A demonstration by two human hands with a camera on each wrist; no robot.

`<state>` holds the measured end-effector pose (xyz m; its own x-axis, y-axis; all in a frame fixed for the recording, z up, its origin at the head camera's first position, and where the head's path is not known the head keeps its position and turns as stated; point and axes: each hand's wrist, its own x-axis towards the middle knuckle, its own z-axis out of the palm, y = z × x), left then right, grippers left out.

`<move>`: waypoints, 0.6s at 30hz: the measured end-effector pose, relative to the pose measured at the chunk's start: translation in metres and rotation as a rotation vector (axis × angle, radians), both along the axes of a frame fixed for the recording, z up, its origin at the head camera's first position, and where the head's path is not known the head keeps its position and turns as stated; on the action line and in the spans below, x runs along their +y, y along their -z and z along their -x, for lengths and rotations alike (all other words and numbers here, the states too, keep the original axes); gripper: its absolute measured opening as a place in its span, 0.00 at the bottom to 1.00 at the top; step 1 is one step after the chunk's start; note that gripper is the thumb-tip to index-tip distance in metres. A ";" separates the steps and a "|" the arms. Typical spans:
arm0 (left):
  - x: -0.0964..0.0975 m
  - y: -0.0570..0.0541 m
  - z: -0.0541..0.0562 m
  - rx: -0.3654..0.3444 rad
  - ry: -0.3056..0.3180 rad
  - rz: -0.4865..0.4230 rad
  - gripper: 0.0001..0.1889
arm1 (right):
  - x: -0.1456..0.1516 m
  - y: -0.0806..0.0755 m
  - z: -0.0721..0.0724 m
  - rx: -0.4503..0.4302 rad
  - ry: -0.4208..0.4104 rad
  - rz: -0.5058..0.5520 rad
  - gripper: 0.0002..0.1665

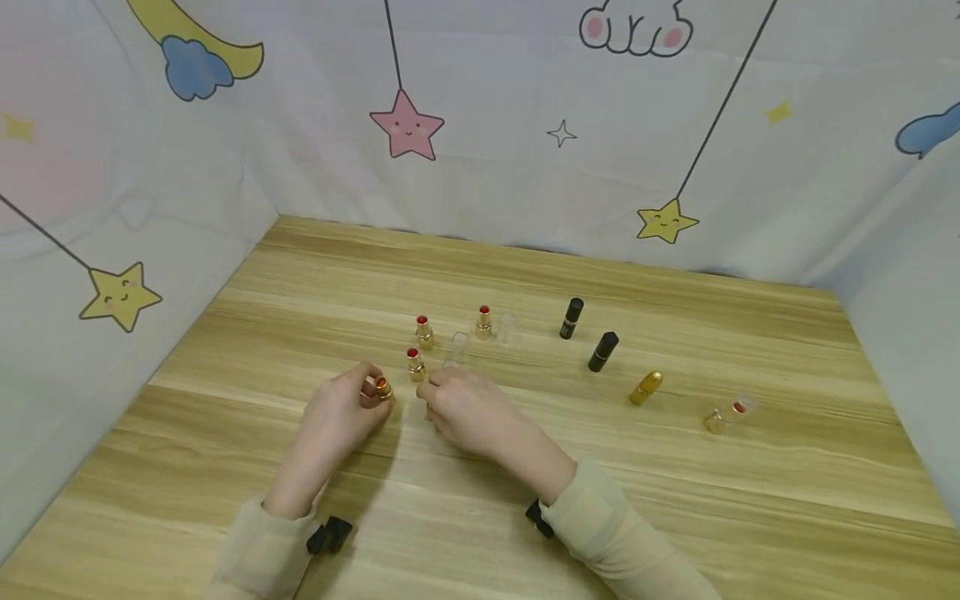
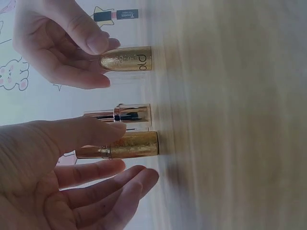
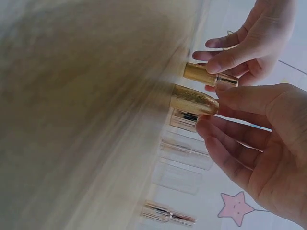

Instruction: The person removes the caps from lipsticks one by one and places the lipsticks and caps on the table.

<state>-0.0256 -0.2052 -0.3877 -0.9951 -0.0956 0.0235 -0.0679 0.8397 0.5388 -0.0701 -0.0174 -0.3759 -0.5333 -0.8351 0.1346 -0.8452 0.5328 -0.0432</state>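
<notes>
In the head view my left hand is around an uncapped gold lipstick with an orange-red tip. Its thumb and a finger pinch the upright gold tube at the sides, the other fingers spread loosely. Just to the right, my right hand pinches the rounded end of a gold lipstick cap, whose other end stands on the table. The head view hides most of this cap behind the fingers. Beyond the hands stand uncapped red lipsticks in pale gold tubes, one of them close to both hands.
Clear caps stand among the red lipsticks. To the right, in a slanting row, are two black lipsticks, a gold bullet-shaped lipstick and a clear-capped red lipstick. Printed cloth walls border the wooden table.
</notes>
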 end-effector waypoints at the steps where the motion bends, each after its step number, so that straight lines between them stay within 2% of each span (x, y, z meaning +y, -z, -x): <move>1: 0.000 0.000 -0.001 0.005 -0.005 0.018 0.19 | 0.000 -0.001 0.000 0.018 0.005 -0.006 0.07; 5: 0.002 -0.005 -0.006 0.027 -0.021 0.079 0.25 | 0.003 -0.003 -0.002 0.063 0.027 -0.031 0.08; 11: 0.005 -0.019 -0.015 0.057 -0.033 0.084 0.28 | 0.010 -0.010 -0.004 0.056 0.041 -0.005 0.10; 18: 0.016 -0.032 -0.006 0.137 -0.025 0.122 0.26 | 0.025 -0.025 0.001 0.044 0.071 0.069 0.15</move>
<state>-0.0195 -0.1895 -0.3562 -0.9793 -0.1083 0.1712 -0.0227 0.8985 0.4384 -0.0707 0.0076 -0.3510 -0.5833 -0.7833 0.2152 -0.8072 0.5885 -0.0457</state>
